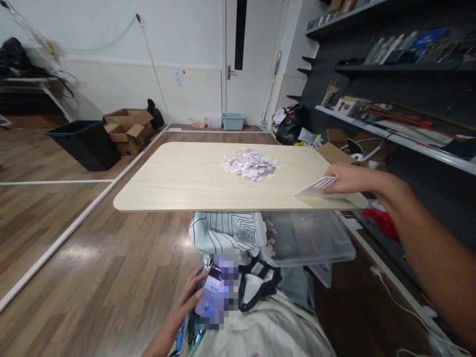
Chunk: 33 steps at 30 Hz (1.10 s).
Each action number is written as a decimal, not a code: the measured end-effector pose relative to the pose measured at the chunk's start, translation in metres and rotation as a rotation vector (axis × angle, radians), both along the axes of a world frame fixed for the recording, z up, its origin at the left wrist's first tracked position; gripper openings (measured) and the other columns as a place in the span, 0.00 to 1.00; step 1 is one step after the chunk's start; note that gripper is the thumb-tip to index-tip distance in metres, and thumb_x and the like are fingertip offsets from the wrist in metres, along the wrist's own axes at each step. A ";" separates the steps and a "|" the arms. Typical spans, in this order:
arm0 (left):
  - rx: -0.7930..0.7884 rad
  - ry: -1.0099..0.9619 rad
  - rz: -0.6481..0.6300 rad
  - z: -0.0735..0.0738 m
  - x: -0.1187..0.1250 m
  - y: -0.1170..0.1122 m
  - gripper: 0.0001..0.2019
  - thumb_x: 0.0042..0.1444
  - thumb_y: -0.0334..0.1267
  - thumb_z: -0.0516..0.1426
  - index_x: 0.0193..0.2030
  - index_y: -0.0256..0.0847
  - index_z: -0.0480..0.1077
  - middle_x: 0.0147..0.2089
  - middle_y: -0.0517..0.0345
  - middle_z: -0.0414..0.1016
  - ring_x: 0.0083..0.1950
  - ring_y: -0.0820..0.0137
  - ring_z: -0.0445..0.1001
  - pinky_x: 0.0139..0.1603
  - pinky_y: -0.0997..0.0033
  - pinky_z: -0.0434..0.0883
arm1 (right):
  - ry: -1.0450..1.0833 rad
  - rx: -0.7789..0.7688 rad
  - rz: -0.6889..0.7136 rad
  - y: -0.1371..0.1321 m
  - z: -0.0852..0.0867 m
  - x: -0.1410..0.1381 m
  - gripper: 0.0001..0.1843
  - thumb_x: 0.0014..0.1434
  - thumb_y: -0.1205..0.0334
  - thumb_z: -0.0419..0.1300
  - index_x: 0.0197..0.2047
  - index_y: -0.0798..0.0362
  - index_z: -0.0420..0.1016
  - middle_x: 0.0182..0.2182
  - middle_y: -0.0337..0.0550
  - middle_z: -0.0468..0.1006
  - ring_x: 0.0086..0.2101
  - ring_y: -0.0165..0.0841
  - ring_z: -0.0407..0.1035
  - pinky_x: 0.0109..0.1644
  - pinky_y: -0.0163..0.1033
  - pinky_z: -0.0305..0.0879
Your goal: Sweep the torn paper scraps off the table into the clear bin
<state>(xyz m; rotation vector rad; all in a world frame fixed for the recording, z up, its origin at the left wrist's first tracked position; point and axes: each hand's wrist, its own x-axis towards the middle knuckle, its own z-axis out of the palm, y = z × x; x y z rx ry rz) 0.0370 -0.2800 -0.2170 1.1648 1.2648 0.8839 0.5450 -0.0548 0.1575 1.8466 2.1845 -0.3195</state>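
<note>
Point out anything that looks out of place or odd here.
A heap of scraps lies loose on the table, which looks spilled, though it may be deliberate. The phone at the left hand is pixelated on its right side, apparently a picture effect.

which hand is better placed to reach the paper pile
Likely the right hand: at the table, nearer the pile, holding a flat white piece. The left hand is lower, at the phone.

Scraps on table; bin left; shelves right
</note>
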 end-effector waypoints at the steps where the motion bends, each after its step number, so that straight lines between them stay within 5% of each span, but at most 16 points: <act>1: -0.028 0.000 -0.002 0.004 0.001 0.000 0.37 0.67 0.75 0.70 0.69 0.50 0.91 0.90 0.38 0.73 0.94 0.33 0.63 0.93 0.32 0.63 | 0.012 -0.008 0.000 0.005 0.001 -0.001 0.12 0.55 0.60 0.69 0.24 0.49 0.73 0.28 0.45 0.81 0.33 0.41 0.73 0.42 0.43 0.64; 7: -0.071 0.018 0.008 0.010 0.016 -0.006 0.42 0.61 0.73 0.75 0.74 0.50 0.86 0.95 0.40 0.62 0.98 0.33 0.52 0.97 0.32 0.54 | -0.009 -0.022 0.034 0.020 0.001 -0.011 0.09 0.56 0.59 0.69 0.28 0.49 0.75 0.33 0.50 0.87 0.37 0.43 0.79 0.45 0.42 0.69; 15: -0.076 0.055 0.026 0.019 0.026 -0.006 0.42 0.59 0.70 0.76 0.73 0.49 0.82 0.94 0.38 0.59 0.98 0.32 0.53 0.95 0.35 0.60 | -0.035 -0.013 0.058 0.032 -0.002 -0.018 0.07 0.56 0.60 0.71 0.30 0.50 0.77 0.36 0.48 0.88 0.39 0.45 0.81 0.44 0.42 0.69; 23: -0.034 0.103 0.100 0.032 0.038 -0.001 0.34 0.61 0.65 0.75 0.67 0.48 0.85 0.87 0.40 0.68 0.92 0.37 0.67 0.90 0.42 0.69 | 0.006 -0.038 0.067 0.037 0.000 -0.015 0.07 0.57 0.60 0.71 0.37 0.54 0.84 0.40 0.51 0.91 0.43 0.46 0.82 0.44 0.41 0.70; 33: -0.047 0.102 0.225 0.042 0.041 0.018 0.38 0.54 0.82 0.72 0.47 0.46 0.91 0.74 0.38 0.81 0.82 0.36 0.78 0.74 0.44 0.84 | 0.023 -0.044 0.053 0.035 0.000 -0.015 0.09 0.57 0.59 0.74 0.38 0.55 0.86 0.39 0.51 0.91 0.43 0.45 0.82 0.45 0.41 0.68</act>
